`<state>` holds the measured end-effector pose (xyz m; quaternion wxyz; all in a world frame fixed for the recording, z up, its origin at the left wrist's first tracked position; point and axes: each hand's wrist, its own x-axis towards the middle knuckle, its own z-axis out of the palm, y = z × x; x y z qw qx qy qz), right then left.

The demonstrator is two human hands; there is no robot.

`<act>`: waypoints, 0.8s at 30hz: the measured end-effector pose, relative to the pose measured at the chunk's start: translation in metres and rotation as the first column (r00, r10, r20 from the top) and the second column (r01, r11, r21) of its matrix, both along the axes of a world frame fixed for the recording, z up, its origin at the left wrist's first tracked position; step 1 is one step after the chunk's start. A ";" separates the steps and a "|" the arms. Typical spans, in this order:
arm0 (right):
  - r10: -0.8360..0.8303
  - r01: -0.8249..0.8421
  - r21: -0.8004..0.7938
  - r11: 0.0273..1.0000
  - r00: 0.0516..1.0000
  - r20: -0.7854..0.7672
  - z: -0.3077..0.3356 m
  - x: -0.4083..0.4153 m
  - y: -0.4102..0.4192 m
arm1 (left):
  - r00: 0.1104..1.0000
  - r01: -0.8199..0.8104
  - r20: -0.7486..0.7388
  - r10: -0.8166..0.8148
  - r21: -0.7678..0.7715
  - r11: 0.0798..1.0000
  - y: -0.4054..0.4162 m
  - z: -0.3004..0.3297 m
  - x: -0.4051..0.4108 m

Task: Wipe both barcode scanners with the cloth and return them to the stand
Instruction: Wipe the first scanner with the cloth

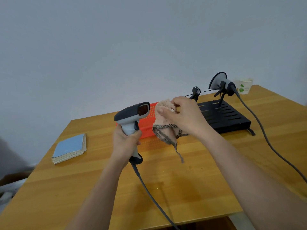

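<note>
The left hand (126,141) is wrapping its grip round the pale, contoured handle of the first barcode scanner (132,115), holding it upright above the table (182,180) so the dark head and its reddish window are facing the cloth. The right hand (184,113) is pinching the bunched cloth (163,120) just beside that window, apparently readying a wipe across the glass. The cloth is looking soft and fluffy, pinkish, with a dark woven edging trailing down loosely. The scanner's grey cable (149,193) is running off toward the near edge. Farther out, the second barcode scanner (221,83) is sitting in one cradle of the black slotted metal stand (224,117); the other cradle is standing vacant. An orange perforated basket (147,128), a worn blue booklet (70,147) and a paper cup (245,85) are lying around.
</note>
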<state>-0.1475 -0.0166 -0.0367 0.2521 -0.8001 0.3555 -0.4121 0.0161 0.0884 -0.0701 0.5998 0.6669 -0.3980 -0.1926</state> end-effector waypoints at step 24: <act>0.195 -0.222 -0.160 0.962 0.967 -0.167 0.017 0.012 0.020 | 1.000 0.012 0.027 -0.011 -0.034 0.999 0.000 -0.001 -0.002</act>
